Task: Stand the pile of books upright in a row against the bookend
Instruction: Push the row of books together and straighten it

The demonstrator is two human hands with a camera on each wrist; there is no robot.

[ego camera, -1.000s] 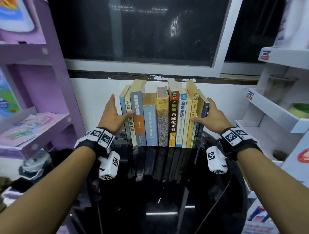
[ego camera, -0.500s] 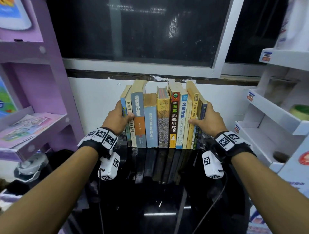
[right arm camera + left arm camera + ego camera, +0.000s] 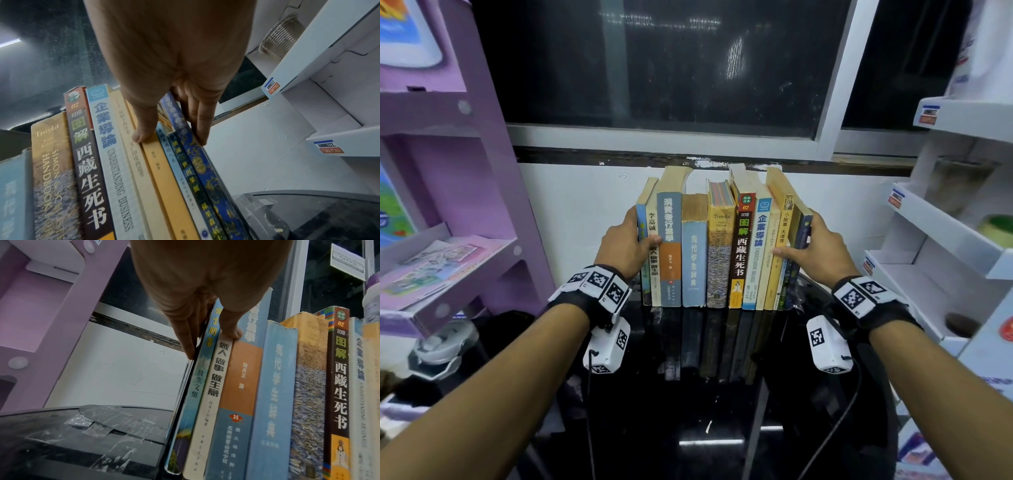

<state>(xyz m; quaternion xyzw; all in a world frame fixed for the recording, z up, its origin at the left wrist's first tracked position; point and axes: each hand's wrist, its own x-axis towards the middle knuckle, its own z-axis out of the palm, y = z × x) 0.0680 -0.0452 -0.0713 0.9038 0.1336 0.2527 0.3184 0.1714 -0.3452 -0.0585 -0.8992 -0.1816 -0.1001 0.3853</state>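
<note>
Books (image 3: 717, 246) stand spine-out on the black table (image 3: 688, 411), squeezed between left hand (image 3: 625, 245) and right hand (image 3: 813, 248), fingers flat, thumbs over spines; letting go could topple the leaning right-end volumes.

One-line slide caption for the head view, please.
Left hand and right hand press from both ends on an upright row of worn paperback books standing on a glossy black table.
</note>
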